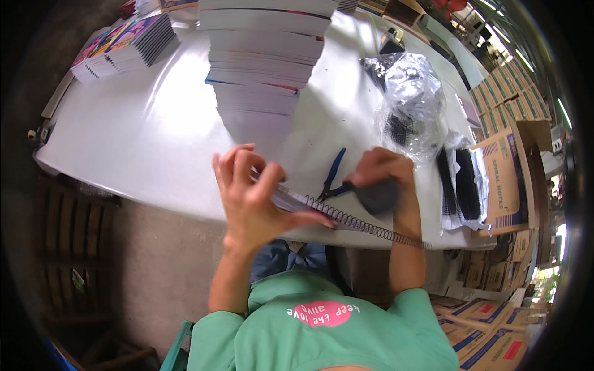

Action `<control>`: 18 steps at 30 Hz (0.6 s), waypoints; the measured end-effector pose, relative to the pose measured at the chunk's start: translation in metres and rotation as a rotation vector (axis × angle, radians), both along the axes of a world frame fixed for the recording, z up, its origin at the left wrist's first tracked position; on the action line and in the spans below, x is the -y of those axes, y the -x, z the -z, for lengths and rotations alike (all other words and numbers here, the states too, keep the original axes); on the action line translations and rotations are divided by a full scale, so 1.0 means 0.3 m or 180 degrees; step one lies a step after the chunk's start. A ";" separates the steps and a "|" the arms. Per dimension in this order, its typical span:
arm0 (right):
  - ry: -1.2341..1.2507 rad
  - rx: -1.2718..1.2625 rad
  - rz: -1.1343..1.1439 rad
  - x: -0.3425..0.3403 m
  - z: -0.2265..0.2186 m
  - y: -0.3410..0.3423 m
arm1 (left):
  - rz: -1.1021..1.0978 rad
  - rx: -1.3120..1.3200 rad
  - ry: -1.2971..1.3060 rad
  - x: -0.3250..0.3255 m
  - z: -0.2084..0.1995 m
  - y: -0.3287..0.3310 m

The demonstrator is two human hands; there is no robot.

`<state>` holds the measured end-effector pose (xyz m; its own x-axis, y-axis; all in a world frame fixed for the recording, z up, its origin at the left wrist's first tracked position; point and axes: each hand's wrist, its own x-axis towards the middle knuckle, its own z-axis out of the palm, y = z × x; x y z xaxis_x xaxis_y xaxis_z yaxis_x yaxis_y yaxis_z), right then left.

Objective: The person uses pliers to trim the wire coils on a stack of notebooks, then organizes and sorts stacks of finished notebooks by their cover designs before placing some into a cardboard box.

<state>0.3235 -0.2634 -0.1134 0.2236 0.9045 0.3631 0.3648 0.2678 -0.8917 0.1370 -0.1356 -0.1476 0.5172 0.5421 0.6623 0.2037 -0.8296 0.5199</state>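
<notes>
At the near table edge, a thin notebook (286, 199) or stack of bound sheets lies mostly hidden by my left hand (246, 188). That hand's fingers curl over its far side, while the thumb stretches along the near side. A dark spiral coil (356, 221) runs along its edge and extends freely to the right, past my right forearm. Pliers (334, 173) with blue handles are spread apart, jaws beside the coil. My right hand (380, 168), blurred by motion, is just right of the pliers, near one handle end. A smeared dark shape (377, 196) is under its palm; its kind is unclear.
A tall paper stack (260, 68) rises at the table's far middle, with colourful spiral-bound books (127, 46) at far left. Clear plastic bags (413, 93) and bundled black coils (467, 185) lie to the right, beside an open cardboard box (504, 179). More cartons (489, 328) sit at lower right.
</notes>
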 end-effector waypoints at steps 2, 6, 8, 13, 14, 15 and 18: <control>-0.0510 -0.0324 -0.0662 -0.026 -0.002 0.044 | 0.0100 0.0159 -0.0131 -0.051 -0.003 -0.003; 0.0114 0.0057 -0.0188 -0.116 -0.007 0.031 | 0.0124 0.0294 -0.0107 -0.051 0.014 -0.006; -0.1012 -0.0692 -0.1404 -0.112 -0.006 0.038 | 0.0172 0.0684 0.0120 -0.053 0.011 -0.028; 0.0437 0.0943 0.0168 -0.130 0.026 -0.059 | 0.0368 0.0926 0.0049 -0.095 0.096 -0.050; 0.0314 0.1042 -0.0076 -0.143 0.025 -0.058 | 0.0435 0.1133 0.0279 -0.097 0.104 -0.059; 0.0453 0.0997 -0.0096 -0.148 0.020 -0.050 | 0.0488 0.1221 0.0483 -0.098 0.110 -0.068; 0.0583 0.0875 0.0497 -0.174 0.005 -0.030 | 0.0622 0.1465 0.0818 -0.105 0.116 -0.090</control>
